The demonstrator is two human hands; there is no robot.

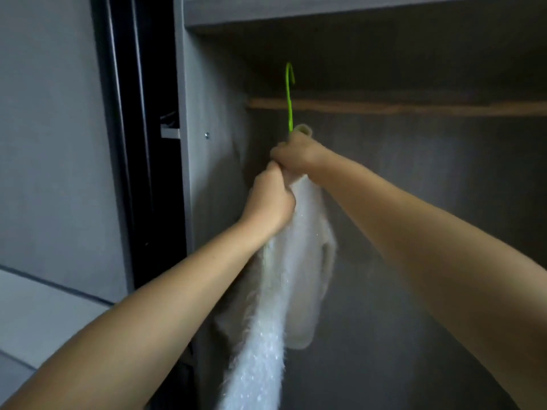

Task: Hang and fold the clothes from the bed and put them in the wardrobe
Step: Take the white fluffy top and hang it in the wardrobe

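Observation:
A white fluffy sweater (299,261) hangs on a green hanger (289,96) inside the open wardrobe. The hanger's hook rises above the wooden rail (414,106), not resting on it as far as I can tell. My right hand (296,153) grips the sweater's neck at the base of the hook. My left hand (270,199) grips the sweater's shoulder just below, touching the right hand. The hanger's arms are hidden inside the sweater. One fuzzy sleeve trails down toward the bottom edge of the view.
The wardrobe's grey side panel (207,143) stands just left of the sweater, and a shelf (325,10) runs above the rail. A dark sliding-door track (139,143) lies further left. The rail to the right holds no other hangers in view.

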